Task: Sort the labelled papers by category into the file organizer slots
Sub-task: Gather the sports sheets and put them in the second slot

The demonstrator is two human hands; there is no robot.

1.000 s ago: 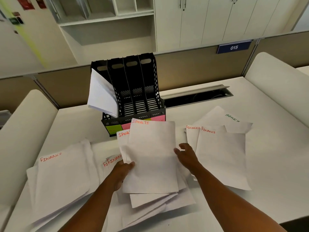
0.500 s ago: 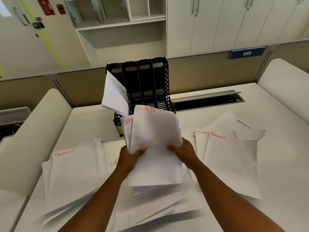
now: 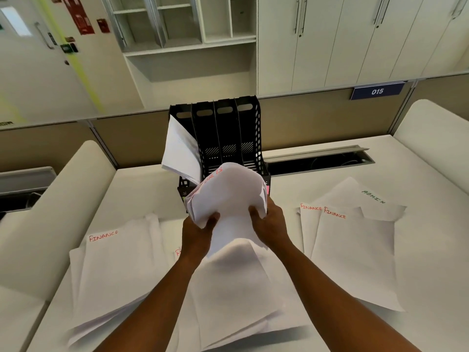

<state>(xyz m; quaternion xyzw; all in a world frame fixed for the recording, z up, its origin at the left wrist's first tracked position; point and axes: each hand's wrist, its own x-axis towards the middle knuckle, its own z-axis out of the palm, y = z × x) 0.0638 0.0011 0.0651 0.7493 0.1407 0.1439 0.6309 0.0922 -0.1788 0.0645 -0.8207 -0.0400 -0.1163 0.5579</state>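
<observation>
Straight ahead of your hands stands the black file organizer [image 3: 223,138], four upright slots side by side. The slot furthest to your left already holds white sheets [image 3: 179,151], which lean out over its left wall and fan toward you. The other three slots show only their dark slatted floors; their front lip is hidden behind what you hold.

Your left hand [image 3: 196,236] and right hand [image 3: 271,228] are close together, both gripping the bundle of Sports papers [image 3: 228,196], thumbs pressed onto the top sheet and fingers curled underneath. The bundle bows upward between your hands, its far edge curled down against the organizer's front. The red lettering on its top left corner is only partly readable.

Below your wrists lies a loose heap of plain sheets [image 3: 236,288], reaching to the near edge of the desk [image 3: 431,250]. Left of your left forearm sits a stack headed Finance [image 3: 109,262], its lower corners splayed. Right of your right hand lie two overlapping Finance sheets [image 3: 352,255], and beyond them, partly tucked under, an Admin sheet [image 3: 360,196].

Bare desk shows between the organizer and the left Finance stack, and further right past the Admin sheet. Beyond your right hand, an open cable trough [image 3: 319,161] runs along the desk's back, beside the organizer. Low partitions close the desk on both sides.
</observation>
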